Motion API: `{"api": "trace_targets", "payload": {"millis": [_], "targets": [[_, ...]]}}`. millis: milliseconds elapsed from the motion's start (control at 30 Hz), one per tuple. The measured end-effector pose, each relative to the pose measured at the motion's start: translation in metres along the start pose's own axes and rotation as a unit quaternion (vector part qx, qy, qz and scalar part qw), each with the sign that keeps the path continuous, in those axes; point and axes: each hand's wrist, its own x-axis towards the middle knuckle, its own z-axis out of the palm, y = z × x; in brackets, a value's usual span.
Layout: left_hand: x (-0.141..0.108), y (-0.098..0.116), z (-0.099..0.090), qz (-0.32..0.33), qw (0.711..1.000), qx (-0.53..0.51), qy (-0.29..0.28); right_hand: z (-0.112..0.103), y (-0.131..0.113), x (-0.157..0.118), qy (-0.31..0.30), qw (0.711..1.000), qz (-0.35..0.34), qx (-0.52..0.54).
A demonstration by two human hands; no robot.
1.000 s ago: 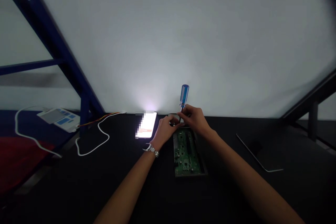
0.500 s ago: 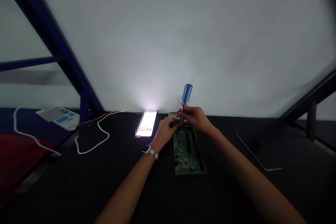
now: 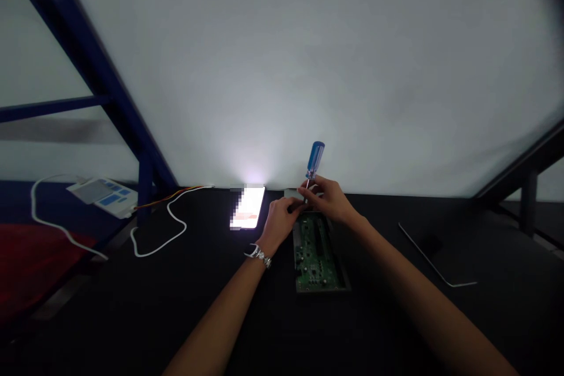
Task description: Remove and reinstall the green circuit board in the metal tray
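My right hand grips a screwdriver by its shaft. The clear blue handle points up, leaning slightly right, and the tip is hidden among my fingers. Below it lies a green circuit board in a shallow metal frame. My left hand, with a metal watch at its wrist, is closed at the board's far end, its fingertips beside the screwdriver's lower shaft. Whatever those fingertips pinch is hidden.
A lit phone lies left of my hands. Further left are a white cable and a white-and-blue card. A dark panel with a pale edge rests at right. The wall rises behind the black table.
The screwdriver handle has turned, showing more blue and less white stripe. Both hands stay at the board's far end; the whole view has shifted slightly.
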Motion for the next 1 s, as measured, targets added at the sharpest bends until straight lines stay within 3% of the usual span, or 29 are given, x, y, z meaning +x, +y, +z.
{"api": "trace_targets", "payload": {"millis": [100, 200, 467, 633, 700, 867, 1000], "targets": [[0.0, 0.001, -0.003, 0.011, 1.0, -0.01, -0.022, -0.008, -0.007, -0.001, -0.059, 0.997, 0.015, 0.057], [-0.001, 0.0, -0.005, 0.026, 0.999, 0.001, -0.032, -0.012, -0.011, -0.001, -0.07, 0.995, 0.018, 0.064], [-0.002, -0.003, -0.003, -0.011, 0.999, 0.033, 0.022, 0.001, -0.005, 0.001, 0.044, 0.999, -0.014, -0.008], [-0.001, -0.005, 0.001, -0.01, 0.999, 0.029, 0.016, 0.007, 0.001, 0.002, 0.088, 0.995, -0.026, -0.028], [-0.001, -0.006, 0.0, -0.002, 1.0, 0.03, 0.004, 0.004, 0.0, 0.001, 0.065, 0.997, -0.028, -0.03], [-0.002, -0.008, -0.004, 0.028, 0.999, 0.02, -0.03, -0.008, -0.005, 0.0, -0.056, 0.998, -0.028, 0.0], [-0.002, -0.008, -0.006, 0.032, 0.999, 0.023, -0.028, -0.01, -0.008, 0.001, -0.055, 0.998, -0.015, 0.0]]}}
